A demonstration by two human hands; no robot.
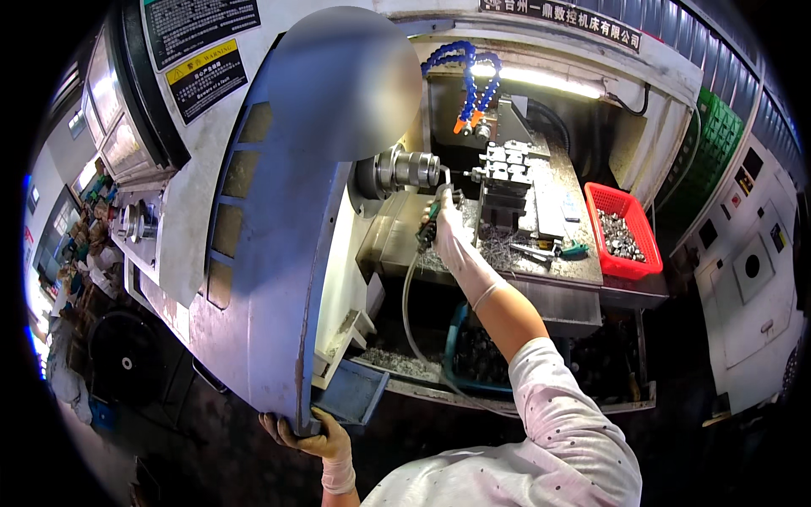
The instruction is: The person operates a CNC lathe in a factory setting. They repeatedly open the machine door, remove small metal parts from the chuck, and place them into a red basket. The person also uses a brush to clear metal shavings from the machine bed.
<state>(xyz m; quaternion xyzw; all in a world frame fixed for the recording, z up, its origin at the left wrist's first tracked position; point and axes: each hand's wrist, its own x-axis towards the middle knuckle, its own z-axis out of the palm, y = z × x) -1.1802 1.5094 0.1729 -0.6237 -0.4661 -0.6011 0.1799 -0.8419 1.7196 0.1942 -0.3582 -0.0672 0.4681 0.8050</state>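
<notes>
My right hand [454,234], in a pale glove, reaches into an open lathe. Its fingers are wrapped round a dark green air blow gun [429,226], whose nozzle points up by the face of the metal chuck [414,169]. A clear hose [407,308] hangs from the gun and runs down below the machine bed. My left hand [319,441], gloved with darkened fingers, is closed round the lower corner of the blue machine door [279,287]. Right of the chuck stands the tool block [507,169], with several holders on it.
Blue coolant hoses [466,80] with orange tips hang above the tool block. A red plastic basket [642,269] of small metal parts stands at the right. Near it lie green-handled pliers [573,250]. Metal chips [498,252] litter the bed. A blue tray [359,389] juts out low down.
</notes>
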